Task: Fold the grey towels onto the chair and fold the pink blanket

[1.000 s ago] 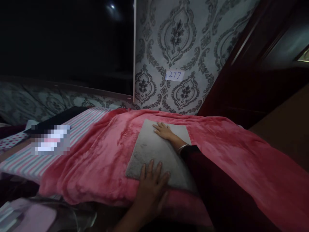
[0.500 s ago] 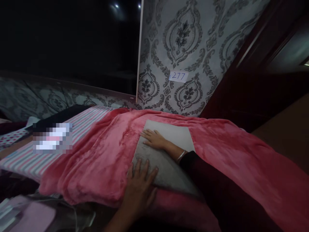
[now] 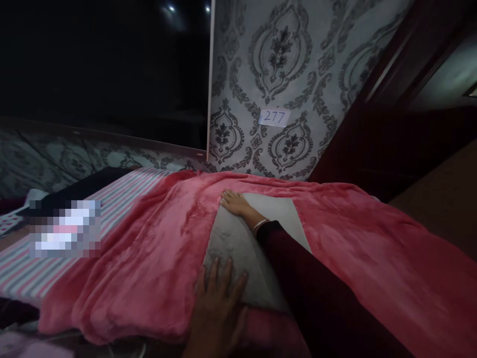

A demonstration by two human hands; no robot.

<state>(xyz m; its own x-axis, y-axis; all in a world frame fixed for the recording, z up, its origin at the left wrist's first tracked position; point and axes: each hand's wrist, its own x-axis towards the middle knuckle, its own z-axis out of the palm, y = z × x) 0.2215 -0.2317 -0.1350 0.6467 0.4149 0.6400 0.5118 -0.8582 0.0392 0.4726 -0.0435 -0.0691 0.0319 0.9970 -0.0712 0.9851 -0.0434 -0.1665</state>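
A flat, four-sided piece of grey cloth (image 3: 238,248) lies on a pink plush blanket (image 3: 156,258). My left hand (image 3: 219,293) rests with spread fingers on the near left part of the cloth, its fingertips close to the left edge. Farther off, my right hand (image 3: 235,203), wearing a silvery bracelet at the wrist, lies flat at the cloth's far left corner. Its fingers are stretched out and reach the pink blanket's border. My right forearm in a dark sleeve crosses over the cloth and covers part of its right side.
A striped cloth (image 3: 122,191) lies under the blanket's left side, with a blurred-out patch over it. Behind are a large dark screen (image 3: 112,69) and a patterned wall bearing a paper label (image 3: 275,117) marked 277. Dark red wood (image 3: 368,129) stands at the right.
My right hand has slid away from me to the cloth's far left corner. My left hand stays on the near left part. The view has shifted slightly.
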